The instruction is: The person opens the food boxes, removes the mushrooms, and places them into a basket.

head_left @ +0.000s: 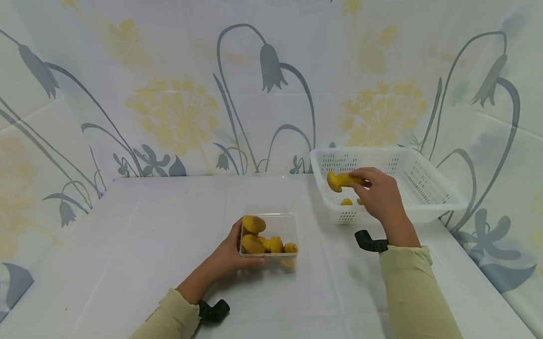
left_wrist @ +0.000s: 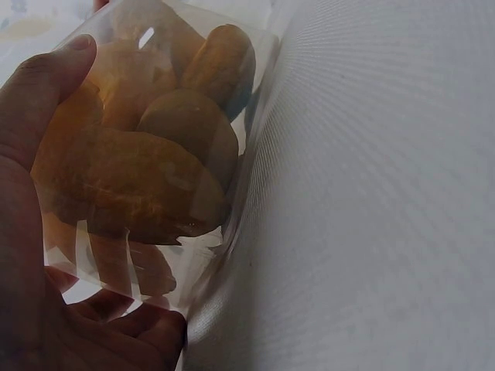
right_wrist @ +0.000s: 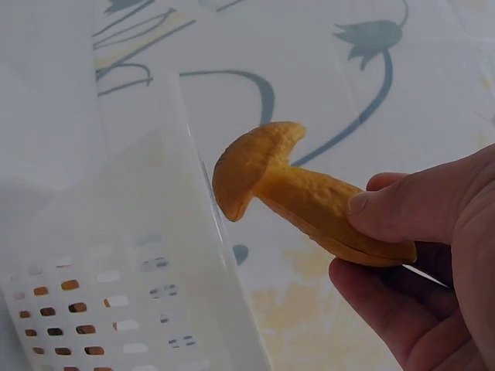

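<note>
My right hand (head_left: 380, 193) pinches a yellow-orange mushroom (right_wrist: 309, 205) by its stem, thumb on one side and fingers on the other. The cap points left, over the white perforated basket (head_left: 434, 193) in the head view. Around the left side of a clear plastic container (head_left: 282, 224) curls my left hand (head_left: 236, 250), with the thumb along its near side. Several yellow mushrooms (head_left: 253, 244) fill the container's left and near parts. Through its clear wall in the left wrist view, stacked caps (left_wrist: 139, 182) show close to the thumb.
Small yellow mushrooms (head_left: 346, 202) lie in the basket near its front wall. A white cloth (head_left: 122, 254) covers the table. Behind it hangs a flower-patterned curtain (head_left: 182, 43). Black wrist mounts (head_left: 213, 311) sit on both wrists.
</note>
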The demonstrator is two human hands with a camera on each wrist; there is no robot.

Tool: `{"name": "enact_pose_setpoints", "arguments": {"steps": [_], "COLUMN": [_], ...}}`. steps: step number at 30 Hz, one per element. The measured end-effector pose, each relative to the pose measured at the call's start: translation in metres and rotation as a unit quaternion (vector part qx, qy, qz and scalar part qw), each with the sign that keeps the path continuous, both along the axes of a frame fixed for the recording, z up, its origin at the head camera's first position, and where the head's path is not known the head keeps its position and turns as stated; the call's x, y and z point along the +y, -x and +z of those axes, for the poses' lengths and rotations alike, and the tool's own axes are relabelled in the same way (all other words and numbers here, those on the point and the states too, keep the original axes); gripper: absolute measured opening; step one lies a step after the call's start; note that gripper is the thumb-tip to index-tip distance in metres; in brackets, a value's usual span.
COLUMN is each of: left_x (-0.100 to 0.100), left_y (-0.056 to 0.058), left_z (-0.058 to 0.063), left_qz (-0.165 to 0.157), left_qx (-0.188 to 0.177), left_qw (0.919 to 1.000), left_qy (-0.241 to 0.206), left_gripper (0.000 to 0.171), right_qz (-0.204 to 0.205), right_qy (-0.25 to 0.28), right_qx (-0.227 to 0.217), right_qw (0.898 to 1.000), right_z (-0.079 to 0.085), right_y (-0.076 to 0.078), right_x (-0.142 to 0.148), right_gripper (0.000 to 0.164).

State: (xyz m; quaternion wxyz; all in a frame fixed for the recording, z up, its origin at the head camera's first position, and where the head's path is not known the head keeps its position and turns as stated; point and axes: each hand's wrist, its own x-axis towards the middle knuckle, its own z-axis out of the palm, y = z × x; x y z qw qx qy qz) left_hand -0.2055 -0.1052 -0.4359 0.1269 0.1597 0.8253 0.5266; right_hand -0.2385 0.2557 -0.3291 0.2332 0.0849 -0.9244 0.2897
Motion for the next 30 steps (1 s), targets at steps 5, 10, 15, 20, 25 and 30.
{"name": "enact_pose_setpoints", "arguments": {"steps": [5,10,15,20,25,30], "left_x": [-0.001,-0.001,-0.001,-0.001,0.0,0.0], "left_y": [0.0,0.0,0.0,0.001,0.001,0.002], "left_z": [0.0,0.001,0.0,-0.002,-0.002,-0.003], "left_qz": [-0.001,0.0,-0.002,-0.005,-0.006,-0.001], "left_qx": [0.0,-0.002,-0.003,0.001,-0.003,-0.006], "left_qw": [1.0,1.0,1.0,1.0,1.0,1.0], "left_qy": [0.001,0.002,0.002,0.003,0.002,0.007], "left_gripper": [0.119,0.119,0.119,0.118,0.118,0.118], "right_qz": [-0.011,-0.022,-0.042,-0.054,-0.063,-0.072], "right_qy": [-0.002,-0.01,-0.006,-0.006,-0.005,-0.004], "right_qx": [-0.012,-0.026,-0.055,-0.069,-0.071,-0.076], "right_qw": [1.0,0.999,0.998,0.996,0.995,0.995], "right_z": [-0.001,-0.003,-0.006,-0.008,-0.009,-0.011], "right_y": [0.001,0.0,0.001,0.001,0.001,0.002], "right_x": [0.004,0.007,0.01,0.015,0.019,0.021], "right_gripper": [0.023,0.023,0.025,0.028,0.027,0.027]}}
